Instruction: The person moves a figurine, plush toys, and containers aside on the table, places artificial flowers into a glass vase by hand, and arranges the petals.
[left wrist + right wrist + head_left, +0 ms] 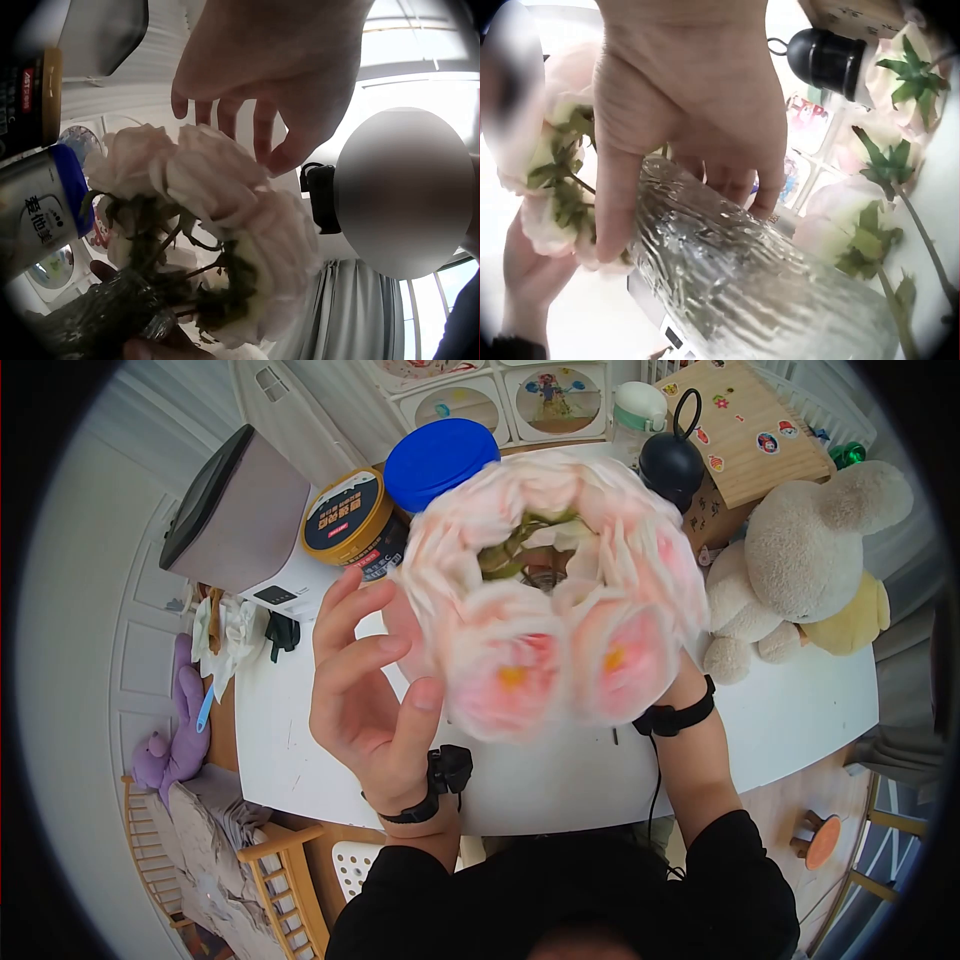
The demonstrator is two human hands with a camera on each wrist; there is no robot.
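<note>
A ring of pale pink artificial-looking roses fills the middle of the head view, slightly blurred. Their stems go into a ribbed clear glass vase. My right hand grips the vase near its mouth, thumb on one side and fingers on the other; in the head view the blooms hide most of that hand. My left hand is raised at the left edge of the roses, fingers spread and slightly bent, fingertips right by the outer petals. More pink roses with green stems show beyond the vase in the right wrist view.
Behind the roses stand a blue-lidded tub, a dark and gold tub, a grey appliance and a black bottle. A plush rabbit sits at the right of the white table.
</note>
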